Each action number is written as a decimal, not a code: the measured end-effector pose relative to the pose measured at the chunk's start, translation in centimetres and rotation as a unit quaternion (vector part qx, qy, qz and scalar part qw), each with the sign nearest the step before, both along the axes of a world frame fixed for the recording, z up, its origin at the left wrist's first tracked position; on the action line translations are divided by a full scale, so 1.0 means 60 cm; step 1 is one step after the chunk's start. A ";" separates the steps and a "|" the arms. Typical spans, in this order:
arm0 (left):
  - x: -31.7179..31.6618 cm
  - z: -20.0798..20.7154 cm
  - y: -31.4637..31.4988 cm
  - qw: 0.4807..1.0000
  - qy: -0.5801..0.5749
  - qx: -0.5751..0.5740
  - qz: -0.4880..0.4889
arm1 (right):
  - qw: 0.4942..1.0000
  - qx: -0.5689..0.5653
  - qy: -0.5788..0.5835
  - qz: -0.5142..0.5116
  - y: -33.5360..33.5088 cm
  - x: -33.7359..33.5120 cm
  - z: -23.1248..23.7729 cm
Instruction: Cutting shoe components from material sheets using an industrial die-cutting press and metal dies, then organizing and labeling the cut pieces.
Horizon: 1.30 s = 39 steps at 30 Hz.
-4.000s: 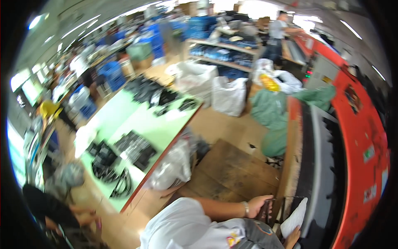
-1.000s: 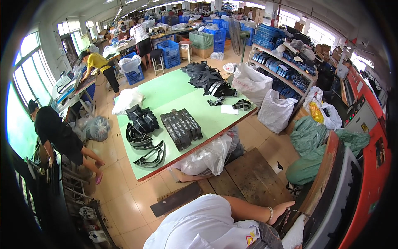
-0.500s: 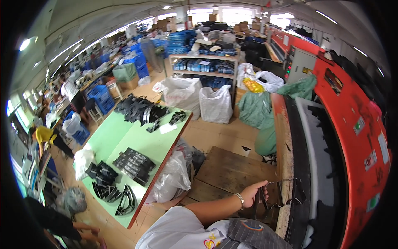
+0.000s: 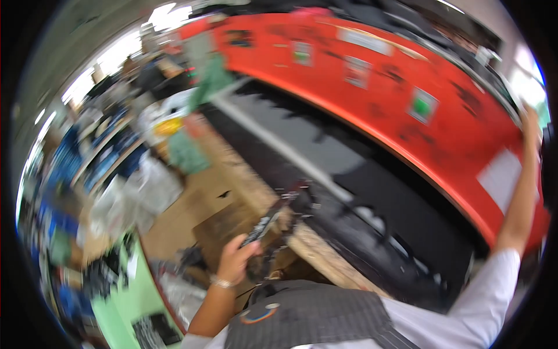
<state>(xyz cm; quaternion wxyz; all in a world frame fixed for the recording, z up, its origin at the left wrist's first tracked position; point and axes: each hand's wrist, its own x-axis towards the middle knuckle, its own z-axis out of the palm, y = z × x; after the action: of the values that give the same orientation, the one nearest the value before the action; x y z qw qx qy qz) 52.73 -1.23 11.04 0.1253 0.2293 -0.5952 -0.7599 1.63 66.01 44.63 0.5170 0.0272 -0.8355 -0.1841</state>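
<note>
My left hand [image 4: 233,259] is closed around some dark strips [image 4: 261,228], held out by the worn wooden edge [image 4: 322,250] of a machine bed. Other ends of the dark material hang below the hand, and motion blur hides their exact shape. Black sheet material [image 4: 418,215] with a jagged, cut-out edge lies on the bed under the long red machine body [image 4: 383,110]. At the far right, my right hand [image 4: 529,119] is raised against the upper end of the red body. Blur hides its fingers and what they touch.
A green-topped table [image 4: 113,317] with black pieces on it stands at the lower left. White sacks [image 4: 136,195], a green cloth [image 4: 186,152] and shelves with blue stacks [image 4: 107,154] are behind it. Dark material [image 4: 401,20] lies on top of the machine.
The view has swung right, so the red machine now spans the picture and the table sits lower left. My right arm has come into view, stretched up to the machine. My left hand still grips dark strips.
</note>
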 end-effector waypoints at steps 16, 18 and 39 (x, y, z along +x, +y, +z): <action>-0.283 0.152 0.122 0.580 0.392 -0.593 -0.397 | 0.749 0.027 -0.460 0.476 -0.455 0.467 -0.360; -0.315 0.133 0.137 0.552 0.430 -0.574 -0.426 | 0.744 0.021 -0.510 0.431 -0.469 0.469 -0.397; -0.642 -0.146 0.147 0.775 0.153 -0.481 -0.380 | 0.834 -0.043 -0.533 0.138 -0.454 0.347 -0.617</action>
<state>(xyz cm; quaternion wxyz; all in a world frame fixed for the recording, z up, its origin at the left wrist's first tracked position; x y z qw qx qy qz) 14.20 7.59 2.30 0.0102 -0.2248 -0.8948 -0.3855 22.45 38.74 7.63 0.0120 0.2143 -0.9762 -0.0317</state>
